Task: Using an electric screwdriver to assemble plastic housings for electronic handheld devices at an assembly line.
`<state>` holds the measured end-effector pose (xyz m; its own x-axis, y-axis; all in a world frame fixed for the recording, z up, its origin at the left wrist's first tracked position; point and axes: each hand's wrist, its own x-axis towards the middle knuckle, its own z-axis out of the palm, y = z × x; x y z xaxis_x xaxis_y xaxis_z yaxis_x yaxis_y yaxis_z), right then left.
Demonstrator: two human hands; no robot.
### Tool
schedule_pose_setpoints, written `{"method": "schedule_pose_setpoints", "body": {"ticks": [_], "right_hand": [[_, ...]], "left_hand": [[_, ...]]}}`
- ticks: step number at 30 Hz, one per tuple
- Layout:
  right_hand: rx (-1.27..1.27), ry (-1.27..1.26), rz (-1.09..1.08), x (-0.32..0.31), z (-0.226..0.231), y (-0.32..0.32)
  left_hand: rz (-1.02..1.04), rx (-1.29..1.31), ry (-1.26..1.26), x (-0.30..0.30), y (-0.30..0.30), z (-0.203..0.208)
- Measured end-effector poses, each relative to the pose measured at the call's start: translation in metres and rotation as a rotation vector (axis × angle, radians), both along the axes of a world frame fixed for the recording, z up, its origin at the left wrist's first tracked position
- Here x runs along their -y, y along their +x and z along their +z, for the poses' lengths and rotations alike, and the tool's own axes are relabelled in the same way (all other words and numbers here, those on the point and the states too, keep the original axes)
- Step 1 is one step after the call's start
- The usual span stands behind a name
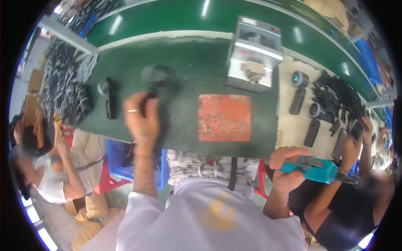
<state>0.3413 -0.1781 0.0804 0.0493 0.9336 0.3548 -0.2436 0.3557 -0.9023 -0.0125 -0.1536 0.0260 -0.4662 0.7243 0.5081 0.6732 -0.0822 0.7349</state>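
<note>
My left hand [142, 115], a ring on one finger, is closed around the handle of a dark handheld device with a round head [157, 75]. Motion blurs this device over the green work surface, so its kind is unclear. At the lower right, my right hand [289, 169] grips a teal handheld tool [315, 169] off the front edge of the bench; the tool's dark end points right, toward a co-worker. A similar dark device with a round head [107, 96] lies on the surface left of my left hand. An orange-red square mat [224, 118] lies between my hands.
A grey metal box-shaped machine [254, 54] stands at the back. On the right are more round-headed devices [298, 90] and a heap of black parts [337, 96]; black coiled pieces [81, 100] lie left. Co-workers sit on both sides. A blue crate [121, 161] stands below the bench edge.
</note>
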Motion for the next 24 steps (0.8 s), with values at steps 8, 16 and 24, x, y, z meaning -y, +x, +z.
{"method": "schedule_pose_setpoints", "body": {"ticks": [8, 16, 24], "right_hand": [[-0.028, -0.100, 0.021, 0.008, -0.011, 0.025], [-0.058, -0.155, 0.080, 0.014, -0.004, 0.021], [0.089, -0.221, -0.121, 0.033, 0.003, 0.033]], "left_hand": [[0.013, -0.239, 0.077, -0.047, 0.045, 0.045], [-0.725, -0.303, -0.073, -0.149, 0.315, 0.026], [-0.663, -0.307, -0.199, -0.163, 0.331, -0.005]]}}
